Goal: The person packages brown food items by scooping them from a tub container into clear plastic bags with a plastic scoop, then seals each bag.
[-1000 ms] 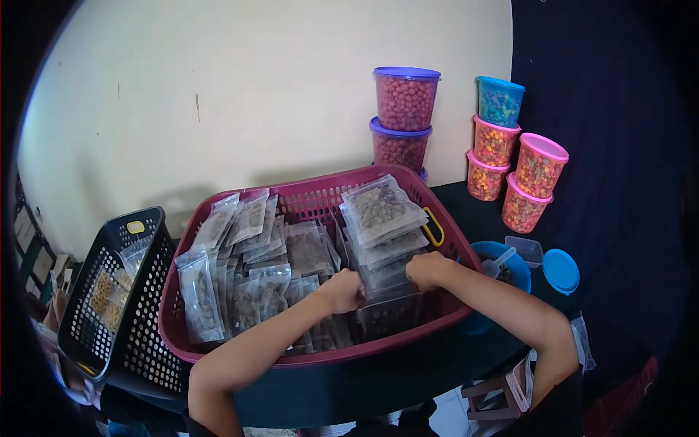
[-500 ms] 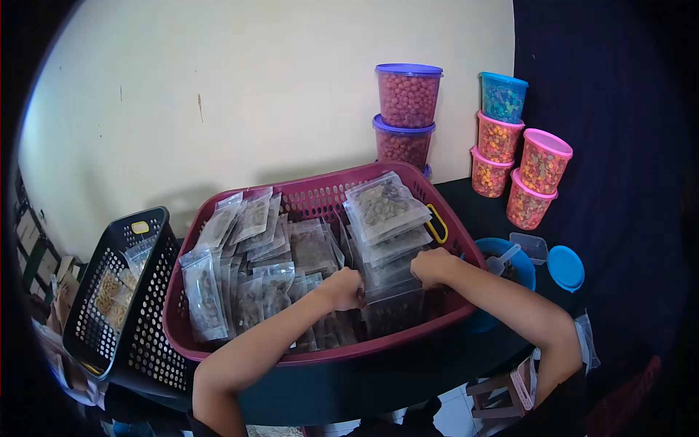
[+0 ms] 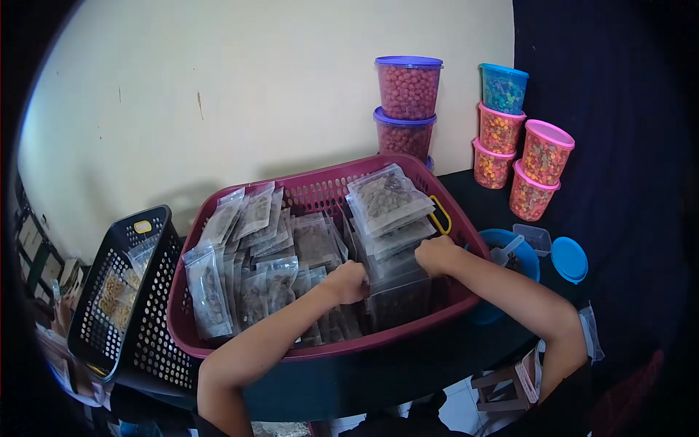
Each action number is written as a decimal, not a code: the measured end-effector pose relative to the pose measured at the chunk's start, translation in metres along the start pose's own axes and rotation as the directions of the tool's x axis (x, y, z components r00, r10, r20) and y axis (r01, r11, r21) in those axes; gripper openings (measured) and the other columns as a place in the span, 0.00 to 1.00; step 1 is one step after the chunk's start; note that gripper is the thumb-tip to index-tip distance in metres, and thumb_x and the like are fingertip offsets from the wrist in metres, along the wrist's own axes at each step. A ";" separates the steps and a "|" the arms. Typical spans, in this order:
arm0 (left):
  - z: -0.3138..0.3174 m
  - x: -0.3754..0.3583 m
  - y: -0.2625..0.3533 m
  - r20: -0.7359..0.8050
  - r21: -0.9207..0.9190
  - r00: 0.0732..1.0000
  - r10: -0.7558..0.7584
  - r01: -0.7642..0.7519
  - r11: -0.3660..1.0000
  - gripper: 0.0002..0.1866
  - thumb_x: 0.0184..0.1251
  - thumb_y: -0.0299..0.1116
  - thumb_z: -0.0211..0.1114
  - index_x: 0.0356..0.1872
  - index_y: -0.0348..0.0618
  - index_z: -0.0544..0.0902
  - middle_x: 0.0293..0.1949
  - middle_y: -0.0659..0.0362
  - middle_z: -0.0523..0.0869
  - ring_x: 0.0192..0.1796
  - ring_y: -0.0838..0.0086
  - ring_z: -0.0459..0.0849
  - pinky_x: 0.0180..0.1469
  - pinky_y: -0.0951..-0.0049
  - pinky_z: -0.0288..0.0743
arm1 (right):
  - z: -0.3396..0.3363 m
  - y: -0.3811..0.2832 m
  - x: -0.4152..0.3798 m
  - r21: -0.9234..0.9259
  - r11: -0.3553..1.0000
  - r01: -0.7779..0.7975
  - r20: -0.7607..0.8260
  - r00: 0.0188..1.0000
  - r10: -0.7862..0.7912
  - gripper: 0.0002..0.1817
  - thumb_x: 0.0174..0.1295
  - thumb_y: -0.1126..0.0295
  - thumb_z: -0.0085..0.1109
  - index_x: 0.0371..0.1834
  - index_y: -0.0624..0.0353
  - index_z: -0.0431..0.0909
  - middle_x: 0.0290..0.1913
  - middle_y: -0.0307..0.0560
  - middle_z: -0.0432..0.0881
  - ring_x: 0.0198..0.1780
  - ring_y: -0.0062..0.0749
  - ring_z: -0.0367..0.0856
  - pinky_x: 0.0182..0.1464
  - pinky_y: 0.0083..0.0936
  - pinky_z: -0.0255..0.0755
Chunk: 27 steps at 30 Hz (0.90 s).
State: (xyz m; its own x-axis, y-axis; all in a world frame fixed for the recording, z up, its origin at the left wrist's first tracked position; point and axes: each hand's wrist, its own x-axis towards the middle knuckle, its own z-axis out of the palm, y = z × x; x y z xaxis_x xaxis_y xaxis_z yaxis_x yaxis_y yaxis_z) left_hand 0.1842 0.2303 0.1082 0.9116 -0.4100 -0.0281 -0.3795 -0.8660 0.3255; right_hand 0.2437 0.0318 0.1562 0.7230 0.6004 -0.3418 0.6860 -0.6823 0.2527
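Both hands in the maroon basket [image 3: 218,331], fingers curled shut on the upright stack of clear pouches [image 3: 397,280]: left hand [image 3: 348,282] at its left edge, right hand [image 3: 437,255] at its right. Basket looks mostly full, rows of pouches left of the fingers, so packing seems well along. Versus a second ago: hands barely moved, view shifted slightly. Black basket [image 3: 142,240] well left; blue bowl [image 3: 518,256] just right.

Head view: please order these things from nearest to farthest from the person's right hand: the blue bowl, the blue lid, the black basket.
From the right hand:
1. Blue bowl, just to its right, beside the maroon basket.
2. Blue lid, farther right, beyond the bowl.
3. Black basket, far on the left, past the left hand.
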 end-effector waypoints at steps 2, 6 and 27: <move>0.003 0.003 -0.005 0.027 0.021 1.000 -0.008 0.008 1.000 0.07 0.39 0.31 0.63 0.22 0.42 0.83 0.28 0.49 0.82 0.36 0.57 0.81 0.41 0.65 0.75 | 0.002 0.001 0.001 -0.014 1.000 0.012 -0.022 1.000 -0.012 0.13 0.42 0.70 0.59 0.33 0.59 0.79 0.37 0.52 0.80 0.40 0.41 0.79 0.38 0.35 0.74; 0.000 0.001 -0.003 0.006 0.055 1.000 0.023 -0.024 0.998 0.10 0.41 0.38 0.64 0.23 0.42 0.82 0.25 0.51 0.82 0.32 0.60 0.81 0.38 0.66 0.74 | -0.002 0.000 -0.001 -0.006 1.000 -0.011 0.032 0.999 0.011 0.14 0.42 0.71 0.59 0.35 0.58 0.79 0.40 0.51 0.79 0.43 0.39 0.79 0.41 0.35 0.73; -0.062 -0.164 0.126 -0.637 -0.563 0.751 -0.171 -0.302 0.770 0.16 0.51 0.30 0.63 0.41 0.32 0.77 0.33 0.52 0.82 0.38 0.70 0.81 0.42 0.71 0.74 | -0.012 0.002 -0.064 0.545 0.695 0.470 -0.724 0.681 0.107 0.07 0.45 0.70 0.58 0.26 0.60 0.76 0.28 0.48 0.79 0.32 0.38 0.78 0.35 0.31 0.70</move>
State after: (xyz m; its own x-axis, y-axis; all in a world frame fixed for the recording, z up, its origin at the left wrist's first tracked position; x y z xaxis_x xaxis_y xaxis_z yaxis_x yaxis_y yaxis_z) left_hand -0.0030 0.2060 0.2123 0.8505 0.0228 0.5254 -0.4783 -0.3820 0.7908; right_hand 0.1999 -0.0025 0.1894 0.6248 0.6384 0.4495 0.7720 -0.4190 -0.4781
